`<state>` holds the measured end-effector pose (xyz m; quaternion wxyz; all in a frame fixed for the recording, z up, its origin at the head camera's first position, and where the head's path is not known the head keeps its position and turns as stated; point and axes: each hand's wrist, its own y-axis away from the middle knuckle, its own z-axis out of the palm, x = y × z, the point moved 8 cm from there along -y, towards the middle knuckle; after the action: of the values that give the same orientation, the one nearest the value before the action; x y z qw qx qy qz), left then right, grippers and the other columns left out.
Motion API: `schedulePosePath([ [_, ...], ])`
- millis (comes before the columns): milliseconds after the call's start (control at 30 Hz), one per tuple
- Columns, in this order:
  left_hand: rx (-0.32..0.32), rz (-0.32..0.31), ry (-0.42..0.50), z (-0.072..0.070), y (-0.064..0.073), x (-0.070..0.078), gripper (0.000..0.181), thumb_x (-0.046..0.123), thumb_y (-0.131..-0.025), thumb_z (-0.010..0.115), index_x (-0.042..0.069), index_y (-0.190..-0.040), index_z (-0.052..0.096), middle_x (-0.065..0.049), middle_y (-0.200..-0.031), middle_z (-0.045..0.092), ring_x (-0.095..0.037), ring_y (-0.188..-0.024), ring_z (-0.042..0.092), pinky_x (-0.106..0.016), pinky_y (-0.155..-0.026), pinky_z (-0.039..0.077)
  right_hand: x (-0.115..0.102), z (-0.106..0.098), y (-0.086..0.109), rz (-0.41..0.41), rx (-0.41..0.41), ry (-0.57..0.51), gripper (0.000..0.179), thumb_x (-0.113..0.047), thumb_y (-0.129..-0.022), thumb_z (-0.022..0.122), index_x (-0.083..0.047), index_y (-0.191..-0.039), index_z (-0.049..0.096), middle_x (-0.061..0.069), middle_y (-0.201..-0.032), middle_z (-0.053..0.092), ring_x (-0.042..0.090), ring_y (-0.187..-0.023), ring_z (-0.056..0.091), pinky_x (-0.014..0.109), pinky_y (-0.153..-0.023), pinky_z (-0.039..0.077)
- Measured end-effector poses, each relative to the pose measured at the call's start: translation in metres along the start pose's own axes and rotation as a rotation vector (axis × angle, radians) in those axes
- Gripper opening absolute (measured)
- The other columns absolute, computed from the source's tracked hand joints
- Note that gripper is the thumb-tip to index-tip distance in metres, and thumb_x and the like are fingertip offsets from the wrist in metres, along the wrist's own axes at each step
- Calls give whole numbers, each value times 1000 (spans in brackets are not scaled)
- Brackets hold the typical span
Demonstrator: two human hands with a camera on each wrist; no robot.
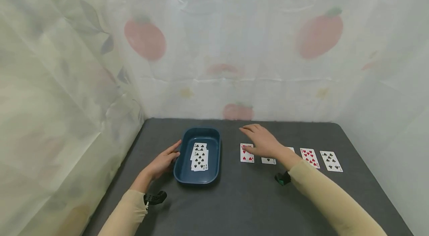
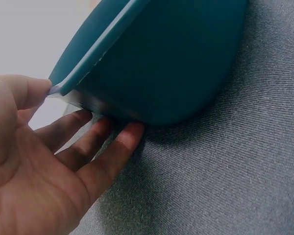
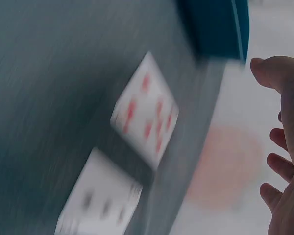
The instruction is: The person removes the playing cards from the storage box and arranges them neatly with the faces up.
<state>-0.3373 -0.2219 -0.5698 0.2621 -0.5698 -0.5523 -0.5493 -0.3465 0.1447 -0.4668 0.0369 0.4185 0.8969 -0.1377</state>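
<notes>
Holding the blue tray [image 1: 197, 177] at its left side, your left hand [image 1: 162, 164] has its thumb at the rim and its fingers against the outside wall, so that grip is closed on the edge. Inside the tray, a few black-suited playing cards [image 1: 200, 159] lie face up and overlapping, a spade card on top. Your right hand [image 1: 264, 143] is over the counter [image 1: 248, 202] to the right of the tray, its grip spread wide, thumb well apart from the fingers, with nothing held. In the head view your thumb overlaps the nearest heart card [image 1: 247, 159]; the right wrist view shows your hand clear of the cards, which are blurred there. That heart card starts a row running rightward: a black-suited card [image 1: 269, 161] partly under your hand, a white card corner [image 1: 291, 149] showing past your wrist, another heart card [image 1: 310, 158], and a club card [image 1: 331, 161] at the far right. You wear a black band [image 1: 155, 197] on your left wrist, and a white curtain [image 1: 234, 42] printed with red fruit hangs behind the counter.
</notes>
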Motion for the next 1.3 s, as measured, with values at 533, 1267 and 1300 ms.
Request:
schedulePosePath([
  [533,3,-4,7,3,-2,2,58,26,-110,46,39,-163,25,-18,-156,36,-34,-129,45,-61,-100,47,-108,81,-86,-96,-261,110,86,-59,-86,76,-11,-152,50,5,-146,52,23,-133,45,38,-113,37],
  [1267,19,-67,151,13,-3,14,64,11,-109,43,28,-166,19,-23,-142,39,-37,-127,49,-63,-98,46,-110,119,-98,37,-386,284,86,-78,-76,71,-19,-138,64,1,-131,57,20,-118,49,42,-106,39],
  [1300,22,-67,151,13,-3,14,64,11,-109,44,28,-166,20,-22,-145,38,-37,-128,48,-64,-98,46,-109,120,-98,39,-386,283,87,-79,-76,71,-19,-138,64,1,-130,57,20,-117,50,42,-106,39],
])
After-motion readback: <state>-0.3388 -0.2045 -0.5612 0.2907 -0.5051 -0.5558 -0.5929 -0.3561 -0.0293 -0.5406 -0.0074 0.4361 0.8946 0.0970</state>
